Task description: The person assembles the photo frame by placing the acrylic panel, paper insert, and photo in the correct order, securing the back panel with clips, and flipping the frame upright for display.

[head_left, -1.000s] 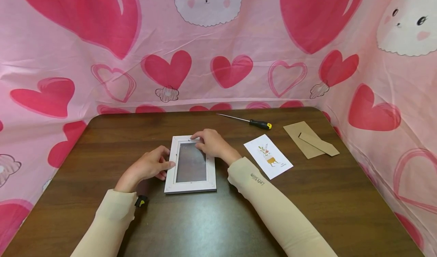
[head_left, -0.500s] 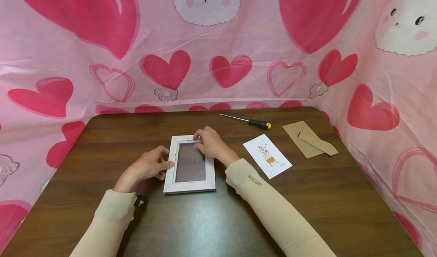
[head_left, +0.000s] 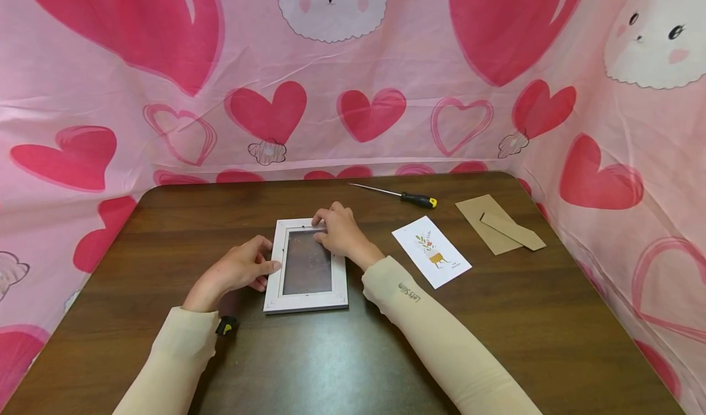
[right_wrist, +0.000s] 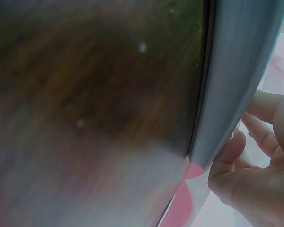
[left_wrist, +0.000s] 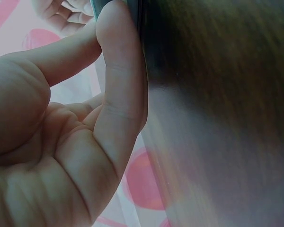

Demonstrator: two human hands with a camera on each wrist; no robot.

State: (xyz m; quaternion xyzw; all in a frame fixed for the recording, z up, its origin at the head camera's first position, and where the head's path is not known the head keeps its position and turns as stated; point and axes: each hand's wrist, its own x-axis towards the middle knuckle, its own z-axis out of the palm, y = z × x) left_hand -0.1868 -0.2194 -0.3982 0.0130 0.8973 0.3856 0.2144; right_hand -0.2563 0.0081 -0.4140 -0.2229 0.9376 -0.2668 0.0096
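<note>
A white picture frame point(head_left: 306, 302) lies on the brown table, with a dark pane point(head_left: 306, 268) in its opening. Small dark tabs show around the inner edge. My left hand point(head_left: 237, 271) grips the left side, thumb on top; in the left wrist view a finger point(left_wrist: 123, 71) runs along the side. At the upper right corner my right hand point(head_left: 341, 232) holds the frame with bent fingers, the index near the top tab. The frame's grey-looking side point(right_wrist: 236, 66) fills part of the right wrist view, with curled fingers point(right_wrist: 232, 153) beside it. The exact fingertip contact is hidden.
A flower-print card point(head_left: 432, 252) lies right of the frame. Beyond it, a brown backing board point(head_left: 480, 209) with a stand leg point(head_left: 515, 232) lies near the right edge. A screwdriver point(head_left: 419, 200) rests at the back. Pink heart-patterned cloth point(head_left: 375, 114) surrounds the table point(head_left: 441, 354).
My right hand has shifted slightly to the right and up along the frame's top edge. The left hand keeps its hold, and the loose things stay put.
</note>
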